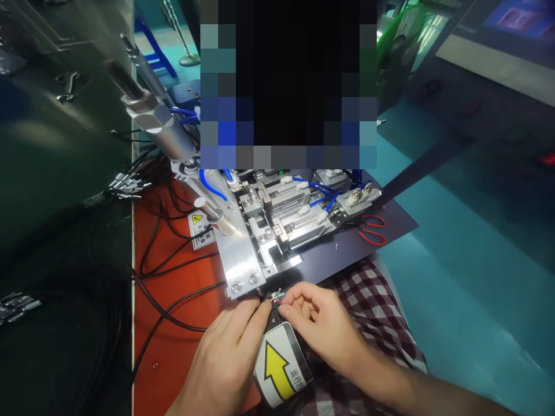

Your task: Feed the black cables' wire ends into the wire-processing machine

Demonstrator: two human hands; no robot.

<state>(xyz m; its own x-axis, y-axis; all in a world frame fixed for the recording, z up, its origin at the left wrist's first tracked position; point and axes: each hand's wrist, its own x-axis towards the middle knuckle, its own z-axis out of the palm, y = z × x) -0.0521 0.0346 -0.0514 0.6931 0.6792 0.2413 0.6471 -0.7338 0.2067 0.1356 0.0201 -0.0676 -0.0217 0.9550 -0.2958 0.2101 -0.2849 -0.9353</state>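
Observation:
Several thin coloured wires [277, 297], among them red, white and green ones, fan out between my hands just below the edge of a metal plate. My left hand [232, 338] is closed at the wires, its thumb and forefinger pressed together near their base. A black cable [191, 325] runs in under that hand from the left. With thumb and forefinger, my right hand [318, 323] pinches the end of a red wire. Directly beneath the fingers is a black device with a white label [281, 364] bearing a yellow arrow.
A machine with metal cylinders [299, 214] and blue air tubes stands ahead on a dark plate. Red-handled scissors [373, 231] lie on its right. Black cables cross the orange surface [173, 266]; bundled cable ends [128, 184] and a wrench [68, 86] lie on the green surface.

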